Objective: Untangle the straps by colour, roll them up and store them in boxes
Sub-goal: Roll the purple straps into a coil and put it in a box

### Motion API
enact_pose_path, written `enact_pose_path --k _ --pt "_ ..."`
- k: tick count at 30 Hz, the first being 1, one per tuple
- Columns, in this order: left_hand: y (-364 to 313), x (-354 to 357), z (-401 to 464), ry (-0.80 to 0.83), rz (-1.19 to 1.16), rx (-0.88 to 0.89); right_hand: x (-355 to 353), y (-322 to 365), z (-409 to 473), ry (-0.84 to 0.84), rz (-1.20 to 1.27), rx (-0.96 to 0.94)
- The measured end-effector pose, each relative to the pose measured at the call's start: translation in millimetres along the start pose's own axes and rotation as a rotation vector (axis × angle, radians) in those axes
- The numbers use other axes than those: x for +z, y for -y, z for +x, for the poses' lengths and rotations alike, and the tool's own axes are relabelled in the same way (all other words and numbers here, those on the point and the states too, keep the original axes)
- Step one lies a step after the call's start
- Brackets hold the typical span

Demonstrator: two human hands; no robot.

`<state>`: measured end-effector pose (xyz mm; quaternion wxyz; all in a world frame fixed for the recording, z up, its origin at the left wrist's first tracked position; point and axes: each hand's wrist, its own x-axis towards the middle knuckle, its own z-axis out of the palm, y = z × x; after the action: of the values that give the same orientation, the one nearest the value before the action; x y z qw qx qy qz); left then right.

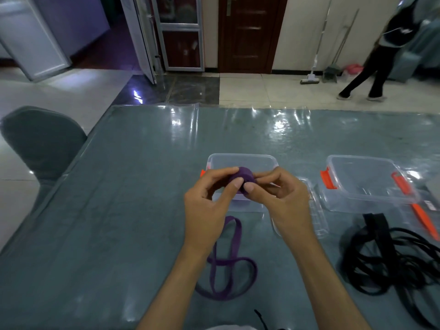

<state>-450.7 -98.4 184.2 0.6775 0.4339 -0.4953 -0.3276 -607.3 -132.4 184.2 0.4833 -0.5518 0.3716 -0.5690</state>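
Purple strap [242,179] roll is pinched between my left hand [209,203] and right hand [281,201], above the near edge of the left box [242,160]. Its loose tail lies looped on the table [119,210], near side. Black straps [390,258] piled right, near the right box [366,182].

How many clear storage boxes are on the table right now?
2. One clear box sits mid-table, just behind the hands, partly hidden by them. The other clear box stands to the right, above the black strap pile. A detached lid lies between them.
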Motion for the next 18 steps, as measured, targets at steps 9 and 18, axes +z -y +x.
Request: enact_pose_path --k 9,18 --pt "7.6 -18.1 -4.3 0.091 -0.005 -0.050 13.1 -1.2 -15.0 -0.049 0.120 0.043" --pt "-2.4 -17.5 -0.7 0.172 -0.114 -0.114 7.8 16.8 -7.9 -0.057 -0.052 -0.066"
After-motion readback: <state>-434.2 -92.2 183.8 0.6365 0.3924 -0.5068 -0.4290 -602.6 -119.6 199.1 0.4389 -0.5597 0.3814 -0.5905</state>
